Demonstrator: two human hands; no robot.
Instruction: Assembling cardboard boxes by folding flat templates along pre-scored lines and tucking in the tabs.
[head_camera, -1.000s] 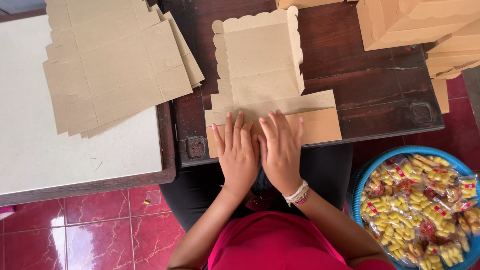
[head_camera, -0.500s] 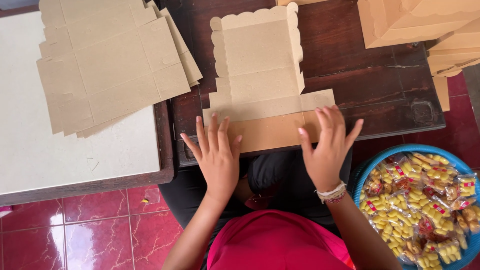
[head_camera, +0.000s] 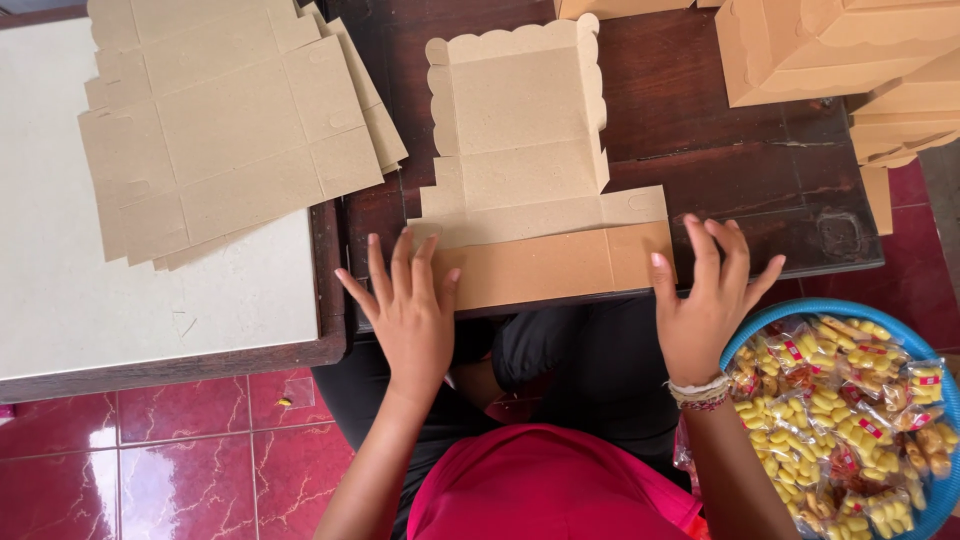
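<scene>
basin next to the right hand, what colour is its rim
Blue: the basin of wrapped yellow snacks has a bright blue rim, seen in the head view, the only one.

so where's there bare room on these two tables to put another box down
Most room is the pale tabletop below the stack of flat tan cardboard blanks, down to its near edge. A smaller patch is the dark wooden table between the half-folded scalloped cardboard box and the folded tan boxes. It is crowded at the near edge, where left hand and right hand press.

home packing spot | red tiled floor (head_camera: 170, 460) lower left | flat box blanks (head_camera: 230, 130) upper left | snack packets (head_camera: 850, 420) lower right
</scene>
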